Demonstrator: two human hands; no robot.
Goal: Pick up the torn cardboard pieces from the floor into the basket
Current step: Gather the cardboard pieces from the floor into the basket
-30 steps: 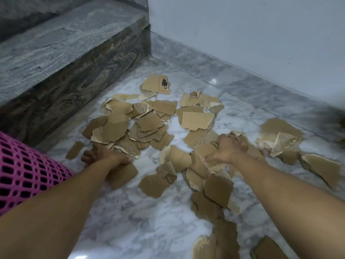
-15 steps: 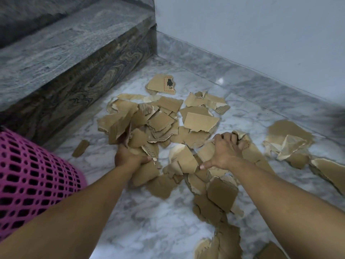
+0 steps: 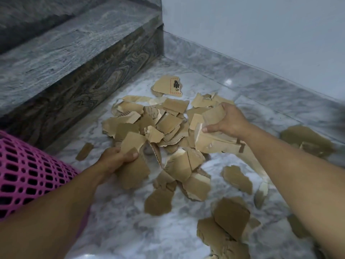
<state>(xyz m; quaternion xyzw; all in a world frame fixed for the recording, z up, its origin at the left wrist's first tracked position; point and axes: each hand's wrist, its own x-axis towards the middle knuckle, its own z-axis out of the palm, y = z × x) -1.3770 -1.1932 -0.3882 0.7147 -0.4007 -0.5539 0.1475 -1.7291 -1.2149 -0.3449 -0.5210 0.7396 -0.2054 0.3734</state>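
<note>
A heap of torn brown cardboard pieces (image 3: pixel 166 126) lies bunched on the marble floor (image 3: pixel 119 217). My left hand (image 3: pixel 115 159) grips pieces at the heap's near left side. My right hand (image 3: pixel 227 121) grips a clump of pieces at the heap's right side, lifted a little off the floor. A pink mesh basket (image 3: pixel 28 174) stands at the left edge, beside my left forearm. One piece with a black print (image 3: pixel 168 86) lies apart behind the heap.
A dark stone step (image 3: pixel 78 79) rises at the left and a pale wall (image 3: pixel 261 30) closes the back. Loose pieces lie near right (image 3: pixel 231 217), far right (image 3: pixel 306 139), and a small one (image 3: pixel 85 151) by the step.
Both hands have swept inward, pushing the scattered pieces into one heap. My right hand has lifted with a clump in it. The view has moved closer.
</note>
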